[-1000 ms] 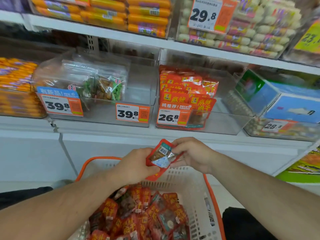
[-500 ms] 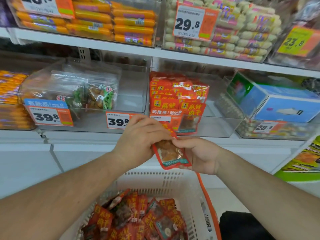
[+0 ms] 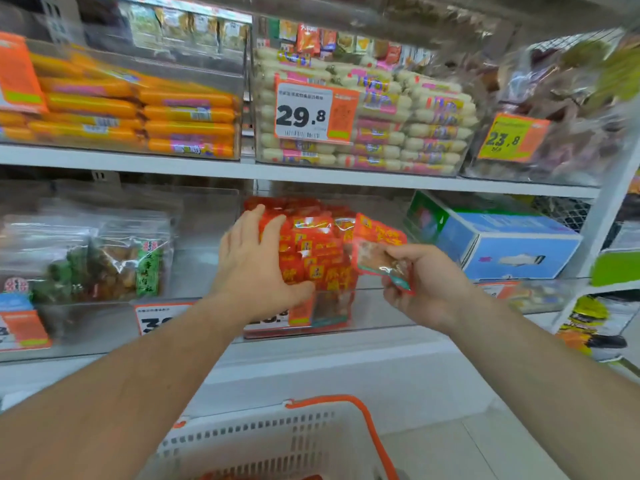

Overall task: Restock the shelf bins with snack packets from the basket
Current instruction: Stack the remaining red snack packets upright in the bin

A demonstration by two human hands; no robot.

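Your left hand (image 3: 256,268) sits at the centre of the frame with its fingers spread and nearly straight, the palm and fingertips pressed flat against the left side of the stack of red foil snack packets (image 3: 318,251) standing in the clear plastic shelf bin (image 3: 377,306) on the middle shelf; the thumb reaches along the lower front of the stack, and nothing is gripped by that hand. Your right hand (image 3: 426,282), just right of centre, has its fingers curled and pinches a single red snack packet with a clear window (image 3: 379,249) by its lower end, holding it upright and slightly tilted just beside the right edge of the stack, above the open part of the same bin; whether it touches the stack you cannot tell from here. At the bottom centre of the frame the white perforated plastic basket with an orange handle (image 3: 277,441) shows its rim, with a sliver of red packets barely visible inside. To the left of the stack, a bin holds clear bags of green-labelled snacks (image 3: 114,258), and to the right lies a blue and green cardboard box (image 3: 502,237). On the upper shelf, orange sausage sticks (image 3: 138,112) fill the upper left and pale sausage sticks (image 3: 398,126) sit behind a white and orange price tag reading 29.8 (image 3: 311,112).
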